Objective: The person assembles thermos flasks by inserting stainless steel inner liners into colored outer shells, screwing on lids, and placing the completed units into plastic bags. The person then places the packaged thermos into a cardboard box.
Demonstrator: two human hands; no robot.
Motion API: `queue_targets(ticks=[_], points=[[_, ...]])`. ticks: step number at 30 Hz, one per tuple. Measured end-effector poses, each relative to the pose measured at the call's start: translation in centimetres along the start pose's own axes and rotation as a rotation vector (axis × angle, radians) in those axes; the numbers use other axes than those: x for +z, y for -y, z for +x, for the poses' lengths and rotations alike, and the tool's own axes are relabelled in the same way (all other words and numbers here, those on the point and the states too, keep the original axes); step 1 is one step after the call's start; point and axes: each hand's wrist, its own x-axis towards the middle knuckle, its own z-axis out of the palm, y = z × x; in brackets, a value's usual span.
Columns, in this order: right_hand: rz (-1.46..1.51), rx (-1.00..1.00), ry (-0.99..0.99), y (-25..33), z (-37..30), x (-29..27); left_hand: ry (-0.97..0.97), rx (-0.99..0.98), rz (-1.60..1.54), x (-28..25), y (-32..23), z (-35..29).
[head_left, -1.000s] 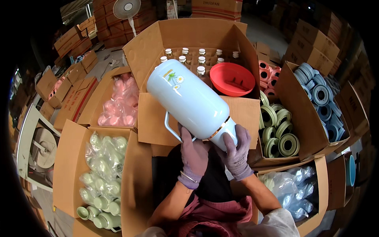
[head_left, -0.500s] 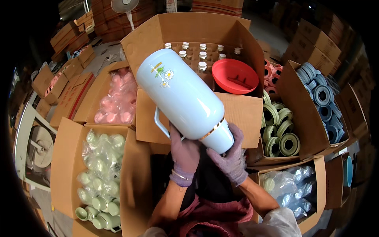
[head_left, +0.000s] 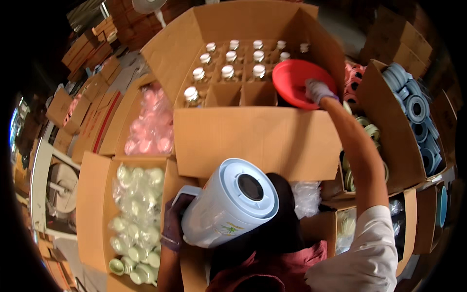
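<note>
My left hand (head_left: 173, 219), in a purple glove, is closed around the handle of a light blue tumbler mug (head_left: 206, 221). The mug leans with its top up and to the right, and a flower print shows low on its side. On its top sits a light blue lid (head_left: 228, 194) with a dark round centre. My right hand (head_left: 319, 91), gloved too, reaches into a red plastic bowl (head_left: 288, 83). Its fingers are drawn together against the inside of the bowl; anything between them is hidden.
Ahead stands an open carton (head_left: 258, 141) with dividers and several clear bottles (head_left: 227, 73) with white caps. Pale green bagged cups (head_left: 138, 194) and pink bagged pieces (head_left: 151, 124) fill boxes on the left. Blue ring-shaped lids (head_left: 416, 108) lie in a box on the right.
My right hand has left the mug's base and gone up into the bowl. My left hand has lowered the mug and turned it, so the lid now shows.
</note>
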Motion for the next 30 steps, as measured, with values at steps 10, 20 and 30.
queue_targets(ticks=[10, 20, 30], points=[[0.298, -1.346, -0.465, 12.9, -23.8, -12.7, 0.493, -0.141, -0.087, 0.8, 0.7, 3.4], [0.26, -1.386, -0.279, 13.5, -30.8, -13.6, 0.636, -0.092, 0.099, 3.3, -3.0, 1.1], [1.894, 0.386, 0.824, 12.0, -35.0, -5.2, -0.146, 0.834, 0.381, 3.7, -3.7, -4.6]])
